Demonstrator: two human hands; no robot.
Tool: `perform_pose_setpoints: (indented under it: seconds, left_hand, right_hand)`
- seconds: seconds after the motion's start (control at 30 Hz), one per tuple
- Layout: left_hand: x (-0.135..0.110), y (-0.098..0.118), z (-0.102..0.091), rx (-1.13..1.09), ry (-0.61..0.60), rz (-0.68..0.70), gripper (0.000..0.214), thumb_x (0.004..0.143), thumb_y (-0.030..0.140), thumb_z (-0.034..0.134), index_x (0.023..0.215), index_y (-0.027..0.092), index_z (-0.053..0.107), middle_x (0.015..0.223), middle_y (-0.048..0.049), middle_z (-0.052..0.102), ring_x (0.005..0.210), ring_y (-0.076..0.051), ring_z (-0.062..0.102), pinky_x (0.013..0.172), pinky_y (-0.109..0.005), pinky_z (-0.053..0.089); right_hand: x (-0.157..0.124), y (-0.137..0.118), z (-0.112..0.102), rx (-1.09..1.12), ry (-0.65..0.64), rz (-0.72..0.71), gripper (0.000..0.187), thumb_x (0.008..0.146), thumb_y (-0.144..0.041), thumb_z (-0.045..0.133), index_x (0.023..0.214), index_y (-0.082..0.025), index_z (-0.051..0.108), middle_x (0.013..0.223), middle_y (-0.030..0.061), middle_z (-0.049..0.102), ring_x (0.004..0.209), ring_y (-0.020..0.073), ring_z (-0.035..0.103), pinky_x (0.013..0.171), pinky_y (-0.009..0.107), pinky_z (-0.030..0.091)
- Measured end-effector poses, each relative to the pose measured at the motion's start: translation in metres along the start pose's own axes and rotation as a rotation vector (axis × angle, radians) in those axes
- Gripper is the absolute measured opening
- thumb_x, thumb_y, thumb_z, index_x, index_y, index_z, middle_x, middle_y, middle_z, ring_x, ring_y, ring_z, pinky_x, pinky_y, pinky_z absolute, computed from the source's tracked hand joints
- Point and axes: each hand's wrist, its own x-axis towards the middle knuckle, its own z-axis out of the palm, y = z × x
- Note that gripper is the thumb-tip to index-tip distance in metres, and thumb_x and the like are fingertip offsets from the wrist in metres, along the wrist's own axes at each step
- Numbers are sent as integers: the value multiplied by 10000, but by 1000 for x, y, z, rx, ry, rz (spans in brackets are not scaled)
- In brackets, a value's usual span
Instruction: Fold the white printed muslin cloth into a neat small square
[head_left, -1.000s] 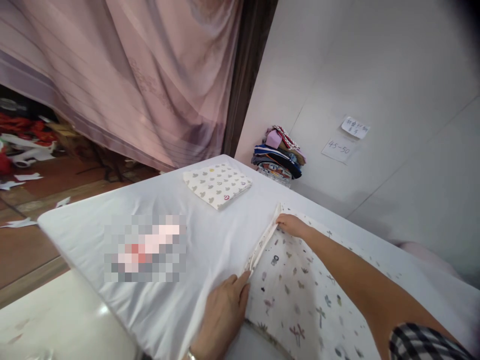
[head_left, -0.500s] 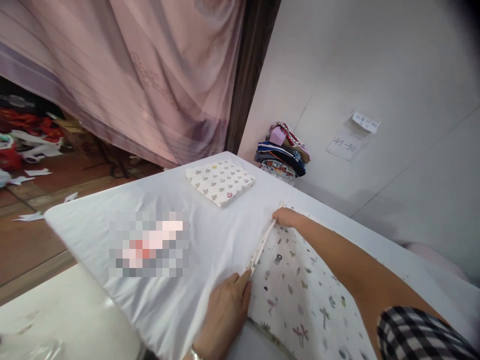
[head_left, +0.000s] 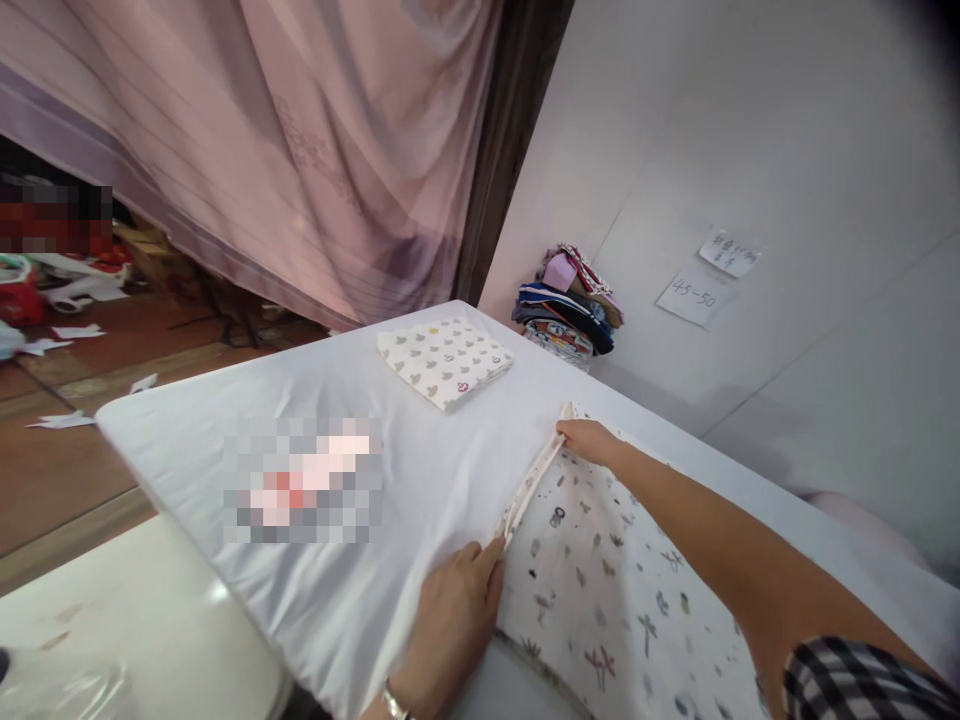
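Note:
A white cloth [head_left: 577,570] printed with small plants, animals and trees lies over the near right of the white-covered table [head_left: 300,600]. Its left edge is folded into a narrow band. My left hand [head_left: 457,600] pinches the near end of that band, a silvery band round its wrist. At the far end, my right hand [head_left: 589,440] has its fingers closed on the same edge, and its arm reaches across the cloth. Beyond both hands lies a folded cloth [head_left: 446,360] with a grey cloud-like print, touched by neither.
A pixelated pinkish item [head_left: 307,480] lies on the table's left part. Folded textiles [head_left: 566,300] are stacked against the wall beyond the far right edge. A pink curtain [head_left: 300,150] hangs behind. A cream surface [head_left: 135,620] with clear plastic adjoins the lower left.
The view has shifted slightly. Both hands keep their hold on the edge of the printed cloth, and the right hand sits a little further right in view.

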Motion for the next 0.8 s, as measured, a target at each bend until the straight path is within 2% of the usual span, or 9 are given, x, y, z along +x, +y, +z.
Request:
perform_pose_setpoints:
  seconds: [0.17, 0.37, 0.47, 0.63, 0.73, 0.8]
  left_hand:
    - [0, 0, 0, -6, -2, -3, 325, 928, 319, 315, 1159, 314, 543, 858, -15, 609, 787, -158, 598, 678, -282, 390]
    - [0, 2, -3, -19, -27, -11, 333, 929, 325, 305, 1158, 303, 546, 864, -22, 607, 798, -157, 594, 685, -281, 386]
    - [0, 5, -8, -16, -59, -24, 337, 930, 327, 294, 1137, 287, 557, 862, -26, 604, 781, -154, 585, 672, -280, 378]
    - [0, 6, -11, -27, -65, -29, 336, 932, 324, 282, 1119, 281, 557, 864, -26, 601, 781, -153, 578, 676, -281, 375]
    - [0, 5, -9, -27, -69, -27, 335, 932, 325, 282, 1126, 284, 553, 866, -28, 600, 790, -153, 579, 685, -279, 376]
    - [0, 4, -9, -23, -69, -27, 331, 932, 324, 283, 1116, 284, 555, 862, -27, 600, 787, -152, 580, 677, -276, 373]
  right_hand:
    - [-18, 5, 4, 85, 27, -76, 187, 825, -161, 440, 900, -215, 603, 989, 42, 633, 882, 171, 576, 712, 242, 390]
    - [-22, 1, 3, 264, 47, -177, 255, 862, -220, 429, 994, -215, 647, 1087, 51, 625, 993, 187, 561, 860, 279, 407]
    - [-17, 0, -2, 245, -10, -99, 276, 873, -243, 421, 1019, -215, 653, 1099, 49, 632, 1014, 189, 559, 866, 271, 402]
    - [-2, -4, -9, 173, -98, 31, 353, 809, -258, 528, 1151, -196, 595, 986, 64, 671, 871, 197, 608, 681, 247, 426]
    - [7, -11, -9, 125, -116, 34, 393, 807, -242, 528, 1196, -204, 572, 1039, 67, 660, 949, 205, 592, 703, 243, 415]
    - [10, -15, -8, 89, -124, 13, 350, 805, -220, 519, 1143, -213, 610, 1084, 64, 646, 1009, 209, 572, 738, 244, 409]
